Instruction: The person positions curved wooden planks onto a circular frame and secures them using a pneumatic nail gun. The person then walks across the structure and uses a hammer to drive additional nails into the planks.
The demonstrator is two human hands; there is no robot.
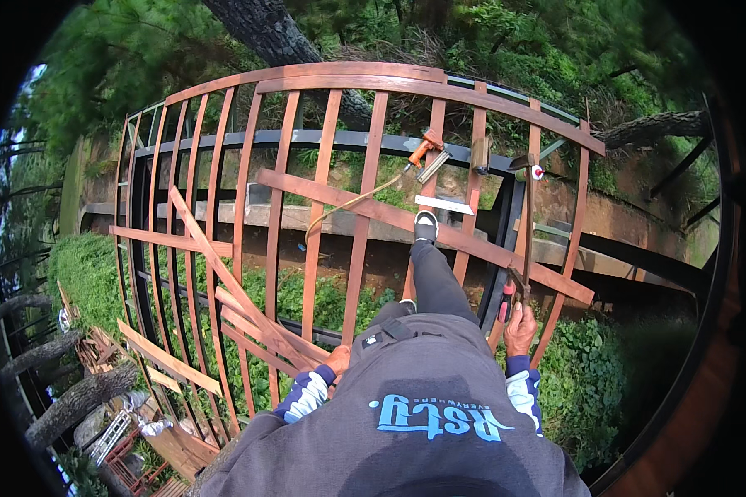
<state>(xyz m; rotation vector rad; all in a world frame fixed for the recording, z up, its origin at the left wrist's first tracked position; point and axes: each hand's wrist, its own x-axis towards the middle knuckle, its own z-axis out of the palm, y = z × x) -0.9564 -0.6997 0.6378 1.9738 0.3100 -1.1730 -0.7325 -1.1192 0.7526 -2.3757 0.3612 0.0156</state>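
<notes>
My right hand (520,329) is closed around the lower end of a long bar clamp (530,224). The clamp has a red handle (506,303), and its far jaw reaches a reddish-brown batten. My left hand (337,360) is beside my thigh, close to the ends of several loose boards (261,325); my clothing partly hides its fingers. Ahead of my foot a white flat straight piece (444,205) lies across the battens. Farther off rests an orange nail gun (427,147) with a tan hose (352,201) attached.
Spaced battens (319,215) form an open grid over a dark metal frame (307,138), with gaps down to plants and soil. A diagonal board (340,195) crosses them under my shoe. A tree trunk (261,29) stands beyond; a ladder (112,437) lies low at left.
</notes>
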